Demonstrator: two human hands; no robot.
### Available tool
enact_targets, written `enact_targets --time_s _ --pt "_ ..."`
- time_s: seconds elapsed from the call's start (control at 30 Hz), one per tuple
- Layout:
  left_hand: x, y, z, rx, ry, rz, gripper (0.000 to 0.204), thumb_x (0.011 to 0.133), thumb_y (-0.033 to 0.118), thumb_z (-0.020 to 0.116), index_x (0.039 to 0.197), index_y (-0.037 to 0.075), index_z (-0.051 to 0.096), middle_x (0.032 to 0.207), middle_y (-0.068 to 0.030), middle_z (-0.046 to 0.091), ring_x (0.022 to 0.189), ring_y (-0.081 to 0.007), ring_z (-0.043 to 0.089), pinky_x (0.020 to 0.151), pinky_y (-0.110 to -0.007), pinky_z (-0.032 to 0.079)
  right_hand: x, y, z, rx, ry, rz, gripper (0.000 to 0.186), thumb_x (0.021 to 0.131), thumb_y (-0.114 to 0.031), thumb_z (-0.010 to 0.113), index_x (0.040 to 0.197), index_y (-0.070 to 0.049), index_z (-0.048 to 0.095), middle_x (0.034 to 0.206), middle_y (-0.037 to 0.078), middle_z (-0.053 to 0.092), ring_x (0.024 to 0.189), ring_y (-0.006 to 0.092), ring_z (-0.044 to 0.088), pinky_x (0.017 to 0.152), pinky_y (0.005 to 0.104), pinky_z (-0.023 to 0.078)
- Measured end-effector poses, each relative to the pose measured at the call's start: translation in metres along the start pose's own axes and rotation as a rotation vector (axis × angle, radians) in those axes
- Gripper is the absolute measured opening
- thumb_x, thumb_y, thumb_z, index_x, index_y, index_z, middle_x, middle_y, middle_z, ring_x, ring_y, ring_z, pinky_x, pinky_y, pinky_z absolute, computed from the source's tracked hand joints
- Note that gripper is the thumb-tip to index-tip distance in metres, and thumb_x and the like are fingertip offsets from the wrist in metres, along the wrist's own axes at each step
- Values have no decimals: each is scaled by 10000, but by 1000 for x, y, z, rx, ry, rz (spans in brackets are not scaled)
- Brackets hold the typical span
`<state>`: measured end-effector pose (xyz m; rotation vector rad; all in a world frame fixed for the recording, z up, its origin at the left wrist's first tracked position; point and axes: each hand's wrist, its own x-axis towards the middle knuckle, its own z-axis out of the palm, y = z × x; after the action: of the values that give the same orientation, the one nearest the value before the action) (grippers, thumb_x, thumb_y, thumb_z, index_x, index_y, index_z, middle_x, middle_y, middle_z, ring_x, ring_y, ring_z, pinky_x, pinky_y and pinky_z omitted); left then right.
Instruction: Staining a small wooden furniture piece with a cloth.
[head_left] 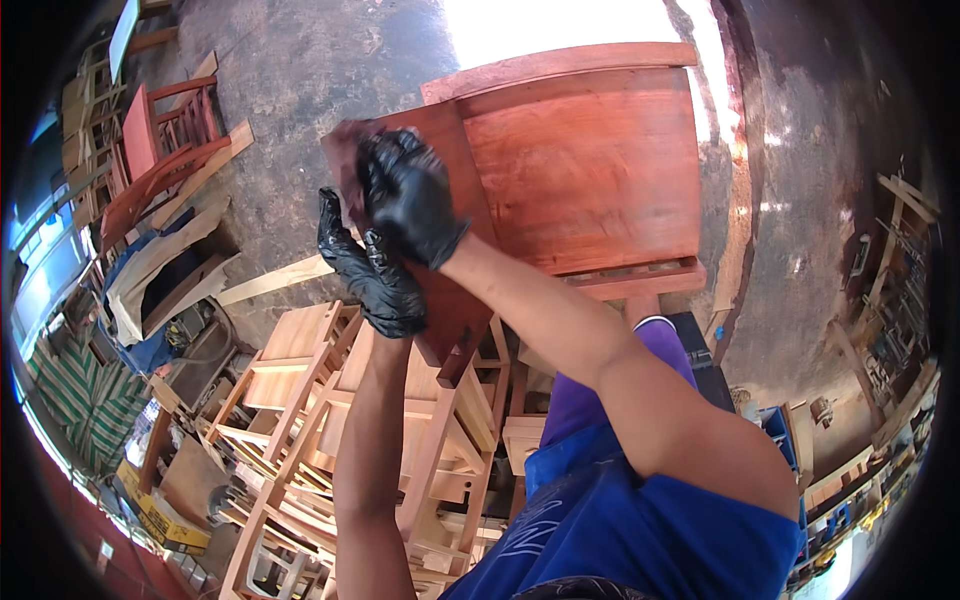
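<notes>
My right hand (415, 200), in a black glove, is closed on a dark reddish rag (352, 150). The rag lies against the far left end of a dark red-brown board (470, 190). My left hand (375, 275), gloved too, is beside that board's left edge, its fingers apart around the rag's lower end; whether it touches the rag I cannot tell. The board joins a wide reddish-stained panel (585, 170) of a wooden furniture piece, with one rail (560, 68) along its far side and another rail (640, 281) along its near side.
Unstained pale wooden chair frames (290, 375) crowd the near left. Farther left stand a reddish chair (150, 135) and a draped pale cloth (165, 270). Stacked wood and tools (890, 290) line the right side. Worn dark floor (300, 60) surrounds the furniture piece.
</notes>
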<state>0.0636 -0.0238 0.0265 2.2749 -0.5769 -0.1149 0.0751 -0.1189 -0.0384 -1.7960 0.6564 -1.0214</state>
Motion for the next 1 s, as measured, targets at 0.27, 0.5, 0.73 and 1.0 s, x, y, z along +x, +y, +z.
enact_targets --time_s 0.27,0.5,0.73,1.0 --pt "6 8 15 25 -46 4 693 1039 436 446 1506 -58 311 1548 -208 348 1453 -317 309 1191 -435 217 -12 173 -5 -407 -173 406 233 911 -241 567 898 -79 734 808 179 697 770 384 676 700 435 545" --pt "3 2 6 21 9 -12 736 1026 457 484 1507 -65 288 1513 -219 361 1435 -325 321 1182 -440 222 21 26 -2 398 -180 529 306 770 -103 658 1071 -47 669 964 149 703 875 287 677 738 401 541" --pt "5 5 15 8 23 13 709 1035 461 445 1518 -39 305 1555 -193 348 1441 -310 322 1171 -453 226 31 39 6 282 62 85 203 796 -105 636 985 -32 659 820 134 646 752 328 638 729 427 534" --pt "-6 -7 3 -14 50 -34 752 1033 516 431 1524 -36 290 1564 -193 330 1454 -315 302 1179 -453 225 30 -2 27 315 115 51 351 819 -209 654 1146 -83 674 1090 155 681 985 343 664 824 460 543"
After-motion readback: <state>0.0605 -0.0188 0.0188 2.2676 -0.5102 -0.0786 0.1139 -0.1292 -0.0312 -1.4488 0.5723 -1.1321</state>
